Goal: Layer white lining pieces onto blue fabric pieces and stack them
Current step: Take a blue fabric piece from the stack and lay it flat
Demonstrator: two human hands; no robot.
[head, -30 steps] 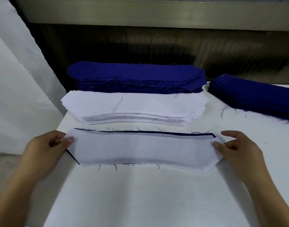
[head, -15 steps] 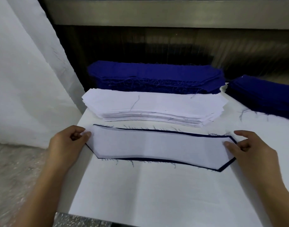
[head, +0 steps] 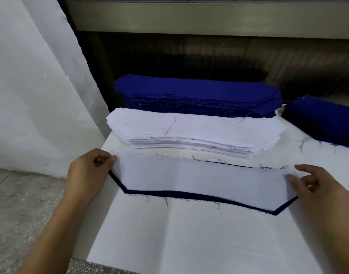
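A white lining piece (head: 201,179) lies over a blue fabric piece (head: 189,194), whose dark edge shows along the near side and at both ends. My left hand (head: 89,174) pinches the layered pair at its left end. My right hand (head: 319,191) pinches the right end, thumb on top. Behind the pair sits a stack of white lining pieces (head: 195,133), and behind that a stack of blue fabric pieces (head: 197,95).
A second pile of blue pieces (head: 325,119) lies at the right edge. All rest on a white table cover (head: 179,238), whose left edge drops to a speckled floor (head: 21,204). A white sheet (head: 31,86) hangs at the left; a dark machine front (head: 209,56) stands behind.
The layered pair has shifted on the table and its blue border now shows mostly along the near side. Both hands kept their hold on its ends. The view swung left.
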